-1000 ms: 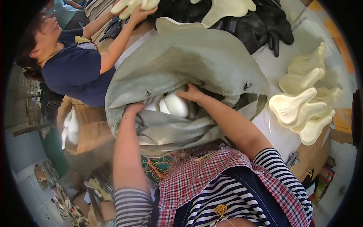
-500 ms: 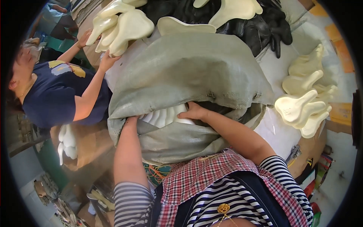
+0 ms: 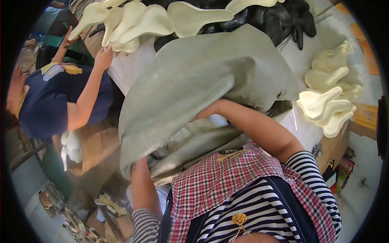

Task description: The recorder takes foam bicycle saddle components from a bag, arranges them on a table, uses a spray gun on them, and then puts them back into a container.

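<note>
A large grey-green woven sack (image 3: 194, 77) lies before me with its mouth toward my body. Inside the mouth, pale white pieces (image 3: 188, 131) show in part, stacked side by side. My right hand (image 3: 208, 110) reaches into the opening under the upper flap, and its fingers are mostly covered. On the left, my left hand (image 3: 140, 163) goes in under the sack's lower left edge; only the wrist shows, and its fingers are hidden. What either hand grips cannot be made out.
Cream bicycle-saddle-shaped pieces (image 3: 150, 22) and black ones (image 3: 279, 24) lie beyond the sack. More cream pieces (image 3: 324, 101) sit at the right. A co-worker (image 3: 60, 97) at left handles cream pieces. A brown carton (image 3: 95, 150) holding white pieces stands at lower left.
The sack's upper flap has come down and toward me, covering more of the white pieces. My left hand has moved lower, and my right hand slightly up. The co-worker's hands have shifted left.
</note>
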Demonstrator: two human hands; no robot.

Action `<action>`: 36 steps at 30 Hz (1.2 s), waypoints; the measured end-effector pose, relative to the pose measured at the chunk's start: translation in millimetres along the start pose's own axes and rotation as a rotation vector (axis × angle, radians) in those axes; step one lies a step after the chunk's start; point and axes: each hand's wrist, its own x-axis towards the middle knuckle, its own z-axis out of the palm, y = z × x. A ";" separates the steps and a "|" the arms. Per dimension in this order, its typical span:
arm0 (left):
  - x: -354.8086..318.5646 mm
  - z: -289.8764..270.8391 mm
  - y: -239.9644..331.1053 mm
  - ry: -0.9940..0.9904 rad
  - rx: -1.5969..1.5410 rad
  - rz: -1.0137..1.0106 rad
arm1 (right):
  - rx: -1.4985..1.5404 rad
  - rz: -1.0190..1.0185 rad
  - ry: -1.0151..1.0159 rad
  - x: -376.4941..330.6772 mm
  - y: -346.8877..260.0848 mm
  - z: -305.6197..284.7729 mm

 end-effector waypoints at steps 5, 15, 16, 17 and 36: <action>9.8 -13.9 58.9 -0.046 0.299 -0.070 | -0.242 0.066 -0.028 24.5 -0.2 7.3; -11.2 75.5 30.7 -0.179 -0.454 0.004 | -0.814 0.261 -0.065 10.5 -74.2 18.8; -10.0 66.5 74.3 -0.089 -0.312 0.057 | -0.762 0.376 0.024 0.9 -64.3 18.9; -15.3 61.4 98.0 0.024 -0.175 0.092 | -0.709 0.465 0.100 -3.4 -58.0 22.0; -32.6 99.3 140.4 0.351 -0.062 0.240 | -0.793 0.361 0.129 -73.2 -70.4 33.1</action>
